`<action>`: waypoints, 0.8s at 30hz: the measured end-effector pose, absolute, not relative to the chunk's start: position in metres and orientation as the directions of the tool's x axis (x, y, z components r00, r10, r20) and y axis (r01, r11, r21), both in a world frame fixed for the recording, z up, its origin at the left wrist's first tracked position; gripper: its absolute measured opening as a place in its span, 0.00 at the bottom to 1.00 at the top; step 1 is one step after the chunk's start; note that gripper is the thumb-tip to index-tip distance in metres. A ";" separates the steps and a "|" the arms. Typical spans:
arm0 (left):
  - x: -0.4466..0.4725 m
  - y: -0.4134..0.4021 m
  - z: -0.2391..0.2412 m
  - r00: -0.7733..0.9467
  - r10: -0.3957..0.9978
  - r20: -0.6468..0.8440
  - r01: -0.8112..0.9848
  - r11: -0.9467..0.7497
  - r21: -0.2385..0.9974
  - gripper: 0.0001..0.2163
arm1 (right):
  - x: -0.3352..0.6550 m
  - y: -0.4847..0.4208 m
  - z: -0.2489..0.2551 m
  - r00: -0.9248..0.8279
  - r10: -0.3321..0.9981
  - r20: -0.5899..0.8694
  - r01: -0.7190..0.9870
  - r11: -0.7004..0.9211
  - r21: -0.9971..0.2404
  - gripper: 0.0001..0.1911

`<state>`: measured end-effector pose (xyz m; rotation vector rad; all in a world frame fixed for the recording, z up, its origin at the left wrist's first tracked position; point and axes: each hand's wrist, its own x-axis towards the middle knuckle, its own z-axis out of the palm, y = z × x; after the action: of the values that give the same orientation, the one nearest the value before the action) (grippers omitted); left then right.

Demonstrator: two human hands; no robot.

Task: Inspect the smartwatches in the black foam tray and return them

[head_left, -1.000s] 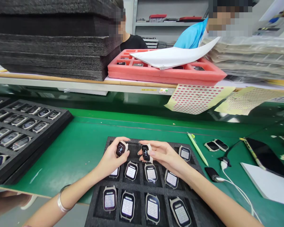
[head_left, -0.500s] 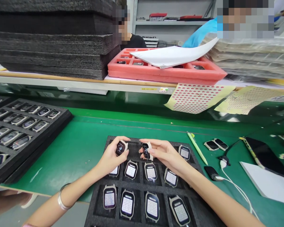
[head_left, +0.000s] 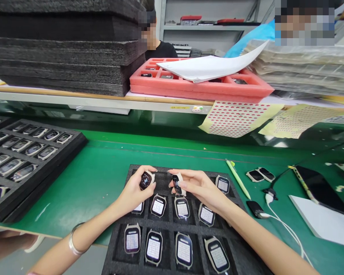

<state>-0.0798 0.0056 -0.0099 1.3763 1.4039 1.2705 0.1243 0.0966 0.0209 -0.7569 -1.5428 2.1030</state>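
Observation:
Between the thumb and fingers of my left hand [head_left: 136,191] is a smartwatch case [head_left: 146,180] without a strap, its dark screen lit with a small pattern. My right hand [head_left: 202,187] pinches a second smartwatch case [head_left: 177,183], turned partly edge-on, its pale side showing. Both are held just above the back row of a black foam tray [head_left: 167,224]. In the tray's pockets lie several more watch cases, such as one watch [head_left: 154,247] in front, with white lists on their screens. My right hand and forearm cover part of the tray.
Left stands another foam tray [head_left: 57,158] of watches. A green pen [head_left: 238,179], two small watch faces [head_left: 260,174], a black puck with white cable [head_left: 255,209] and a phone [head_left: 321,187] lie right. Above, a shelf carries stacked black foam [head_left: 60,57] and a red foam tray [head_left: 200,89]. Two people are behind.
The watch in my right hand has tilted slightly. My left hand keeps its grip on the other watch. The person at the back right has shifted a little to the right.

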 end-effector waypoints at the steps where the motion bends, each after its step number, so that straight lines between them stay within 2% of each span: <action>1: -0.080 0.006 -0.010 -0.108 0.988 0.111 0.208 -0.087 0.974 0.13 | 0.124 0.097 0.021 -0.764 0.619 -0.180 -0.017 -0.298 -0.954 0.21; 24: -0.079 0.005 -0.011 -0.086 0.989 0.119 0.225 -0.097 0.970 0.13 | 0.128 0.098 0.019 -0.802 0.574 -0.168 -0.020 -0.307 -0.952 0.20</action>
<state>-0.0795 0.0047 -0.0114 1.4078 1.3950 1.2521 0.1279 0.0985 0.0194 -0.6982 -1.5605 2.1578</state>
